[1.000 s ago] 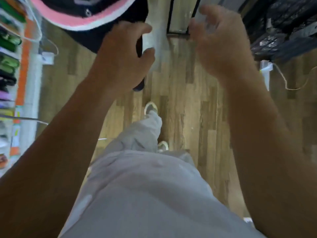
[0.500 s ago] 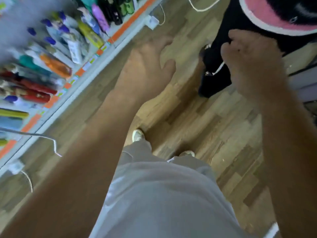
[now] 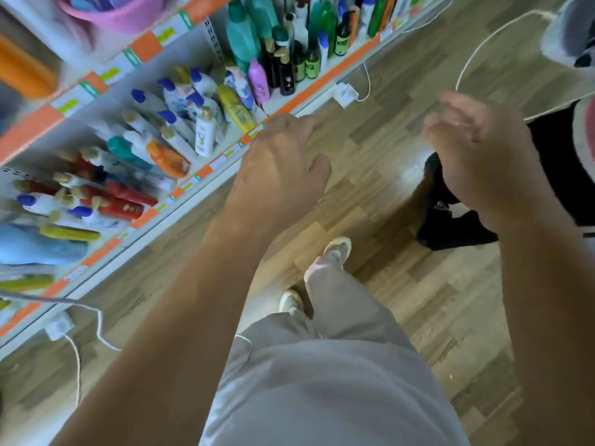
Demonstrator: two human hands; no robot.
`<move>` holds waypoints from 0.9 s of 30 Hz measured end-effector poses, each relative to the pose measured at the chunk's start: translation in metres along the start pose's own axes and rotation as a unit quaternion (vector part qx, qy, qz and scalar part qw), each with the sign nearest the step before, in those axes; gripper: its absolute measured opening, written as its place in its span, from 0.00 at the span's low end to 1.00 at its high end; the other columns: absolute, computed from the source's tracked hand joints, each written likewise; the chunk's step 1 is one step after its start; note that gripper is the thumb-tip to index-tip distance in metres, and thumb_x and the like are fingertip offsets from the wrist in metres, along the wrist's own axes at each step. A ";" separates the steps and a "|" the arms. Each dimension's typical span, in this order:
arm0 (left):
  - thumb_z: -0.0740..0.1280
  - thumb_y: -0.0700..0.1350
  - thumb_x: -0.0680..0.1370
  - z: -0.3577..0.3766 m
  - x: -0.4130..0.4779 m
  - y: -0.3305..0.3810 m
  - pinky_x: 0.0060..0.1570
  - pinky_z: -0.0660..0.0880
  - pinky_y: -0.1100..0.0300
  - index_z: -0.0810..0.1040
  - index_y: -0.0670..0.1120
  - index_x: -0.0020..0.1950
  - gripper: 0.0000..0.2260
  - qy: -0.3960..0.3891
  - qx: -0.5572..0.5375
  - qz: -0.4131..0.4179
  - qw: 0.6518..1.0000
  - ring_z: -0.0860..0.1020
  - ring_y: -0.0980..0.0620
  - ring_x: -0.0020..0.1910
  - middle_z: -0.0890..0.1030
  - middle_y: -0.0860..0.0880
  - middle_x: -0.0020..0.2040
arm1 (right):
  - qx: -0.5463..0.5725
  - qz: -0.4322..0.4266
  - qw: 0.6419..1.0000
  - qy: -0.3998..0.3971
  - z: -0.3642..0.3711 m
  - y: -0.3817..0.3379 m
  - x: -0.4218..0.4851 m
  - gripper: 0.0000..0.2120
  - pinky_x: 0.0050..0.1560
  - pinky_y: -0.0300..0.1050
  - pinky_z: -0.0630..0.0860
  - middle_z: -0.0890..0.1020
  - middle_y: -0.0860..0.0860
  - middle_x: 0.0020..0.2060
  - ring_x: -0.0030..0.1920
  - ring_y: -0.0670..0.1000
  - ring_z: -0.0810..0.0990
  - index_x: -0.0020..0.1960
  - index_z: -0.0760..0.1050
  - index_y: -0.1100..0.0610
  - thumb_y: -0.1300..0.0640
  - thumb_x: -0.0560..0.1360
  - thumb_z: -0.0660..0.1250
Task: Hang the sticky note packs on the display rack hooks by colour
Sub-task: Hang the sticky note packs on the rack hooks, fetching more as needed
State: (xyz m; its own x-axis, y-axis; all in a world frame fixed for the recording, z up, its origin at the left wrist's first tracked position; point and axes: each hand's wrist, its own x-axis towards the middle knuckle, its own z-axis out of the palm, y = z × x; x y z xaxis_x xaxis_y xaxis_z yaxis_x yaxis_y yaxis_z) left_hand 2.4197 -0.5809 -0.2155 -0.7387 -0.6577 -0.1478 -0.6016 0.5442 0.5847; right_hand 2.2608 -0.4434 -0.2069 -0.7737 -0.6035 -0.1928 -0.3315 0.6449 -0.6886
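**No packs in view; both hands empty in the aisle**

No sticky note packs and no display rack hooks are seen anywhere in the head view, so their place cannot be told. The left hand (image 3: pixel 280 159) is held out toward 12 o'clock with its grip apart, fingers loosely bent and nothing in them. The right hand (image 3: pixel 476 156), blurred at 2 o'clock, is likewise shown with its grip apart and empty.

The step in hand is judged to be a walk to the packs or the rack, and none of the hanging can be counted as done. It is best done with the hands kept free and the head lifted until the packs are found, so that colours can be read before anything is taken.

Shelving (image 3: pixel 206 171) filled with bottles (image 3: pixel 206 132) runs from 8 to 12 o'clock, its orange edge strip just beside the left hand. A white cable (image 3: pixel 462 70) is looped over the floor (image 3: pixel 380 201) at 1 o'clock, and a second cable (image 3: pixel 77 365) is trailed at 7 o'clock; either could catch a foot. Another person's dark leg (image 3: pixel 450 226) is planted near at 3 o'clock. Open floor is left ahead, between the shelving and that leg.
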 end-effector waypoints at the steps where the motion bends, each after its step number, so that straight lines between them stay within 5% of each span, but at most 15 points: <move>1: 0.64 0.46 0.79 -0.001 0.015 0.001 0.64 0.66 0.57 0.71 0.47 0.71 0.20 -0.004 0.000 0.003 1.000 0.70 0.49 0.67 0.72 0.46 0.68 | -0.002 0.001 1.000 0.000 0.000 -0.003 0.015 0.23 0.37 0.28 0.67 0.79 0.45 0.40 0.30 0.29 0.73 0.74 0.67 0.51 0.49 0.80 0.60; 5: 0.63 0.49 0.77 -0.001 0.087 0.009 0.63 0.66 0.57 0.74 0.47 0.69 0.20 0.009 0.013 0.011 1.000 0.73 0.48 0.63 0.75 0.46 0.64 | 0.010 0.008 1.000 0.012 -0.008 -0.005 0.090 0.23 0.37 0.25 0.65 0.79 0.45 0.45 0.33 0.30 0.73 0.74 0.66 0.52 0.50 0.81 0.59; 7: 0.65 0.47 0.78 0.001 0.125 0.021 0.59 0.63 0.64 0.74 0.47 0.68 0.18 0.012 0.011 0.017 1.000 0.73 0.51 0.61 0.75 0.46 0.63 | 0.017 0.016 1.000 0.017 -0.019 -0.004 0.130 0.23 0.36 0.25 0.65 0.76 0.42 0.38 0.31 0.32 0.73 0.74 0.65 0.53 0.51 0.80 0.59; 10: 0.64 0.49 0.78 0.002 0.181 0.048 0.53 0.58 0.71 0.75 0.48 0.68 0.18 0.018 0.004 0.049 0.999 0.69 0.61 0.56 0.75 0.48 0.64 | 0.029 0.028 0.999 0.034 -0.048 -0.003 0.180 0.23 0.54 0.37 0.69 0.78 0.43 0.50 0.44 0.38 0.77 0.74 0.65 0.50 0.50 0.80 0.60; 12: 0.61 0.52 0.77 0.001 0.212 0.066 0.57 0.61 0.66 0.74 0.49 0.69 0.21 0.013 0.007 0.071 0.997 0.70 0.57 0.60 0.74 0.49 0.65 | 0.041 0.034 0.997 0.049 -0.068 -0.002 0.206 0.20 0.60 0.44 0.69 0.80 0.48 0.53 0.51 0.44 0.79 0.72 0.69 0.49 0.50 0.80 0.60; 15: 0.63 0.49 0.80 0.000 0.256 0.089 0.57 0.61 0.65 0.72 0.49 0.70 0.19 -0.004 0.007 0.081 0.997 0.70 0.53 0.64 0.73 0.49 0.66 | 0.049 0.046 0.995 0.077 -0.089 0.001 0.241 0.15 0.44 0.45 0.71 0.79 0.45 0.35 0.36 0.45 0.77 0.65 0.73 0.44 0.49 0.79 0.60; 18: 0.65 0.47 0.79 0.006 0.301 0.104 0.56 0.60 0.67 0.73 0.51 0.69 0.18 -0.014 0.008 0.090 0.996 0.70 0.52 0.64 0.73 0.49 0.66 | 0.053 0.064 0.991 0.107 -0.095 0.005 0.278 0.19 0.59 0.47 0.73 0.81 0.48 0.53 0.50 0.45 0.79 0.69 0.72 0.49 0.49 0.79 0.62; 22: 0.64 0.49 0.79 0.014 0.358 0.111 0.61 0.62 0.64 0.71 0.52 0.71 0.20 -0.044 0.020 0.099 0.994 0.69 0.52 0.66 0.71 0.49 0.69 | 0.063 0.089 0.989 0.103 -0.095 0.008 0.324 0.24 0.52 0.47 0.73 0.79 0.47 0.44 0.33 0.38 0.74 0.71 0.70 0.48 0.45 0.76 0.62; 27: 0.63 0.49 0.80 0.014 0.450 0.120 0.63 0.63 0.60 0.70 0.52 0.72 0.20 -0.057 0.011 0.110 0.992 0.68 0.52 0.68 0.70 0.48 0.70 | 0.060 0.135 0.978 0.144 -0.112 0.004 0.405 0.34 0.49 0.53 0.72 0.76 0.48 0.42 0.32 0.40 0.70 0.70 0.70 0.45 0.35 0.66 0.58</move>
State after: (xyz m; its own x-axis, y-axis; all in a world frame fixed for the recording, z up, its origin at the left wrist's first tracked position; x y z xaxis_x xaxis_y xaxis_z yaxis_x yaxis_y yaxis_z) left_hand 2.0101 -0.8042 -0.2230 -0.8819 -0.4589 -0.1080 -0.4269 0.6801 0.5960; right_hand 1.8856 -0.6322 -0.2096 -0.9502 -0.2501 -0.1857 -0.0416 0.6927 -0.7200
